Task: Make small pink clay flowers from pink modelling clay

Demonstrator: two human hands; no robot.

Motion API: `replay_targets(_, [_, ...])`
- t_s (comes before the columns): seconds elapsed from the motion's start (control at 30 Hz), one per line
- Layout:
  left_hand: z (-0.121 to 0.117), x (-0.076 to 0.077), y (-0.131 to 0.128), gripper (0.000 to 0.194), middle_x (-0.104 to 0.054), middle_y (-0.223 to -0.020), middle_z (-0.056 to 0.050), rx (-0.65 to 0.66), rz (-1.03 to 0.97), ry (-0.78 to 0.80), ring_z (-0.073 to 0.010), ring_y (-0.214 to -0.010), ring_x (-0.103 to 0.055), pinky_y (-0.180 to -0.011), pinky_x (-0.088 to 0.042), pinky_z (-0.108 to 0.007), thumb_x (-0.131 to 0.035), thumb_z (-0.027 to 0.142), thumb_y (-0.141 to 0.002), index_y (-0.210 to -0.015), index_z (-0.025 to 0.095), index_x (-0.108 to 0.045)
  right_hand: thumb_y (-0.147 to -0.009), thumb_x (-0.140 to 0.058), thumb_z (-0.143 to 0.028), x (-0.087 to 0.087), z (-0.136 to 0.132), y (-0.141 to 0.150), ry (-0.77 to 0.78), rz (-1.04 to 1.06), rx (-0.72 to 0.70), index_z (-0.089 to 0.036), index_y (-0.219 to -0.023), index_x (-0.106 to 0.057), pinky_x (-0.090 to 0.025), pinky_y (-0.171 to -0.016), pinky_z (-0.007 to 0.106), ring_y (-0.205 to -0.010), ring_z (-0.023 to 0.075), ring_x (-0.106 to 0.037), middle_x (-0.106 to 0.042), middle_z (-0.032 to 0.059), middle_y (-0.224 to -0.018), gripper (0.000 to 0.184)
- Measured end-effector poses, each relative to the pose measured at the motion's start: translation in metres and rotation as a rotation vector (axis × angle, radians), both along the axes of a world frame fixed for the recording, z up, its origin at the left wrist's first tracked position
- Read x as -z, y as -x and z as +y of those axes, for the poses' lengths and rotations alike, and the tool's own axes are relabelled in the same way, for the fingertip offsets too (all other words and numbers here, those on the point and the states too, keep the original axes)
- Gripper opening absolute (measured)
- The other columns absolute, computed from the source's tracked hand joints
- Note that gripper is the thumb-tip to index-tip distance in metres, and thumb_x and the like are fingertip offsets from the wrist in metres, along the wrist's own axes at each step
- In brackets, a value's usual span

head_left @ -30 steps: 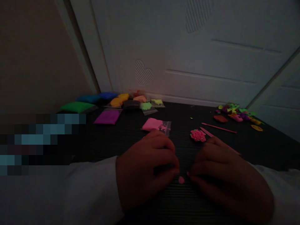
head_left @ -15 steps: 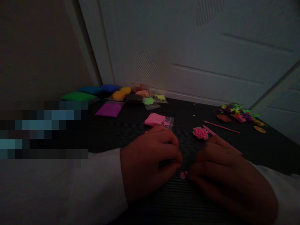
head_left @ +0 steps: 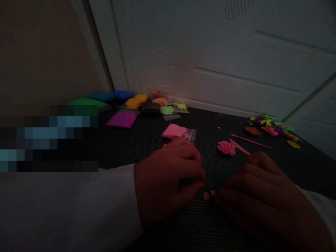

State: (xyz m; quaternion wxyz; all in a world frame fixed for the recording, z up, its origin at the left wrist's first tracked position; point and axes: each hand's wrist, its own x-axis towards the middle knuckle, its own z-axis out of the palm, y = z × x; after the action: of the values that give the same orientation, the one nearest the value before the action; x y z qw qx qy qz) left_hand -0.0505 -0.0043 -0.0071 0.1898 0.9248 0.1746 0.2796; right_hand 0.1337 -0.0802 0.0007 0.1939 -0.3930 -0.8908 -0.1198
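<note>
My left hand (head_left: 173, 175) is closed in a pinch, thumb against fingertips, and whatever it may hold is hidden. Just to its right a small flat pink clay piece (head_left: 206, 196) lies on the dark table. A second pink clay piece (head_left: 213, 193) pokes out from the fingertips of my right hand (head_left: 257, 196), which are pressed together around it. Beyond the right hand sits a ruffled pink clay flower (head_left: 227, 148) with green edges. A pink clay knife (head_left: 238, 146) lies beside the flower, its near end covered by the right hand.
Behind the left hand is an open bag of pink clay (head_left: 174, 131). A purple clay packet (head_left: 123, 119) and several other coloured packets line the back left. A thin pink tool (head_left: 250, 141) and a pile of colourful clay shapes (head_left: 273, 126) are at the right.
My right hand first brought its pink piece close to the loose one, then shifted slightly right with it. The left hand keeps its pinch. The view has tilted a little.
</note>
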Motion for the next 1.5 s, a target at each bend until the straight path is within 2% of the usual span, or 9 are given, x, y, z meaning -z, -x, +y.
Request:
replay_targets(0.77, [-0.0002, 0.0003, -0.0012, 0.012, -0.053, -0.076, -0.001, 0.012, -0.009, -0.008, -0.0135, -0.079, -0.045, -0.069, -0.034, -0.028, -0.052, 0.01, -0.07, -0.069, 0.017, -0.062, -0.078, -0.049, -0.021, -0.0041, 0.0031, 0.0041, 0.073, -0.012, 0.001, -0.019, -0.064, -0.059, -0.03, -0.061, 0.034, -0.055, 0.0118, -0.046, -0.057, -0.0016, -0.059, 0.017])
replay_targets(1.0, [-0.0027, -0.0021, -0.001, 0.01, -0.052, -0.075, -0.001, -0.002, -0.012, 0.013, -0.0119, -0.075, -0.046, -0.07, -0.032, -0.028, -0.052, 0.012, -0.071, -0.07, 0.015, -0.062, -0.076, -0.051, -0.018, 0.0007, 0.0018, -0.0023, 0.152, 0.003, -0.015, -0.02, -0.077, -0.057, -0.029, -0.066, 0.037, -0.063, 0.0141, -0.045, -0.056, -0.0003, -0.069, 0.006])
replay_targets(1.2, [-0.0041, -0.0019, 0.0, 0.016, -0.051, -0.077, -0.001, -0.016, -0.009, 0.05, -0.0123, -0.076, -0.045, -0.066, -0.033, -0.027, -0.05, 0.006, -0.067, -0.071, 0.015, -0.062, -0.074, -0.049, -0.011, 0.0024, -0.0007, -0.0028, 0.153, 0.128, -0.006, -0.018, -0.086, -0.057, -0.029, -0.064, 0.037, -0.064, 0.0141, -0.043, -0.054, 0.0009, -0.071, 0.017])
replay_targets(1.5, [-0.0071, -0.0041, 0.0035, 0.02, -0.05, -0.079, 0.001, 0.029, 0.04, 0.031, -0.0123, -0.079, -0.045, -0.068, -0.034, -0.028, -0.05, 0.004, -0.063, -0.069, 0.018, -0.063, -0.072, -0.049, -0.015, 0.0002, 0.0003, -0.0036, 0.216, 0.058, -0.019, -0.018, -0.074, -0.056, -0.027, -0.063, 0.036, -0.062, 0.0143, -0.043, -0.05, 0.0008, -0.068, 0.007])
